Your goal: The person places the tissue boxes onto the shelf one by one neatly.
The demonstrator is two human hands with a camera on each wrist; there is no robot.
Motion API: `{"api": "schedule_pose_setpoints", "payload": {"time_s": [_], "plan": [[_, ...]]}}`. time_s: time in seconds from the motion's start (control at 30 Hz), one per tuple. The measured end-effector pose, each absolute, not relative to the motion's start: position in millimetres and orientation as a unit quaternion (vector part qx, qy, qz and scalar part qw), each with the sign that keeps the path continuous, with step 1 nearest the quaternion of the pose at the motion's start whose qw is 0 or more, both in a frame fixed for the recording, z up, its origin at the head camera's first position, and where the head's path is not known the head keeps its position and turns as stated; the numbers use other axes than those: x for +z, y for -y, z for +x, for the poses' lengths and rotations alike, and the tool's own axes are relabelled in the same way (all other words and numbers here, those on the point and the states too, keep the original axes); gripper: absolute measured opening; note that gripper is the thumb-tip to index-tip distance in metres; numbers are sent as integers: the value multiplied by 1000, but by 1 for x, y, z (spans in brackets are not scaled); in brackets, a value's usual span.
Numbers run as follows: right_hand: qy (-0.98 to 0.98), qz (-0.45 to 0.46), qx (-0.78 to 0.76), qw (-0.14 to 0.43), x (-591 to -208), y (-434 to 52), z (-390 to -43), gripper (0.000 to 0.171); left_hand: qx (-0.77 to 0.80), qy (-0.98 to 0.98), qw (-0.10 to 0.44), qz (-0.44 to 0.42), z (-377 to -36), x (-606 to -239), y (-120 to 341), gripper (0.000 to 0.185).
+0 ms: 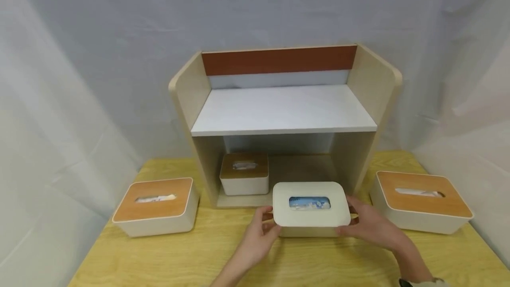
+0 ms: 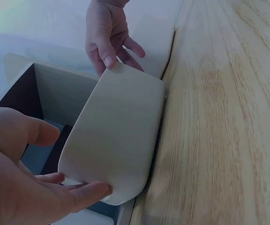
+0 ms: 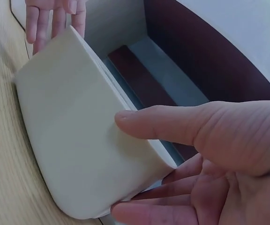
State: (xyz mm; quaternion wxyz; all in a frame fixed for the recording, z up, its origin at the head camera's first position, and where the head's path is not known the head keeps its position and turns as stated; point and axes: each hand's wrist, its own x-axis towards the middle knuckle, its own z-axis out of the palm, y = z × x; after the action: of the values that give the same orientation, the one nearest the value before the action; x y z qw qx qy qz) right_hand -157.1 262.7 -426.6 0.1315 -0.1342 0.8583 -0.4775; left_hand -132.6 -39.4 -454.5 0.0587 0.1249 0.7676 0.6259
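A white tissue box (image 1: 287,214) with a blue-patterned slot in its lid is held low over the wooden table (image 1: 239,260), just in front of the shelf unit's (image 1: 283,110) lower opening. My left hand (image 1: 264,227) grips its left end, thumb above and fingers below (image 2: 78,192). At the other end my right hand (image 1: 358,223) holds on with the thumb (image 3: 172,124) on the side and the fingers underneath. The wrist views show the box's plain side (image 2: 116,136) (image 3: 74,140). Whether it touches the table I cannot tell.
A small white box with a wooden lid (image 1: 244,174) sits at the left of the lower shelf bay. Two larger wood-lidded tissue boxes stand on the table, one left (image 1: 157,205), one right (image 1: 422,200). The upper shelf board (image 1: 283,110) is bare. Grey cloth hangs behind.
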Motion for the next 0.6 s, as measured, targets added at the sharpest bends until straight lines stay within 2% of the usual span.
{"api": "schedule_pose_setpoints", "payload": {"time_s": [0.17, 0.33, 0.6], "plan": [[-852, -103, -495, 135, -427, -261, -157, 94, 648, -741, 72, 160, -132, -453, 39, 58], [-863, -68, -489, 106, -427, -260, -159, 89, 660, -716, 105, 203, -137, -454, 39, 73], [-858, -40, -506, 73, -432, -258, -162, 81, 640, -736, 118, 187, -138, -451, 38, 83]]}}
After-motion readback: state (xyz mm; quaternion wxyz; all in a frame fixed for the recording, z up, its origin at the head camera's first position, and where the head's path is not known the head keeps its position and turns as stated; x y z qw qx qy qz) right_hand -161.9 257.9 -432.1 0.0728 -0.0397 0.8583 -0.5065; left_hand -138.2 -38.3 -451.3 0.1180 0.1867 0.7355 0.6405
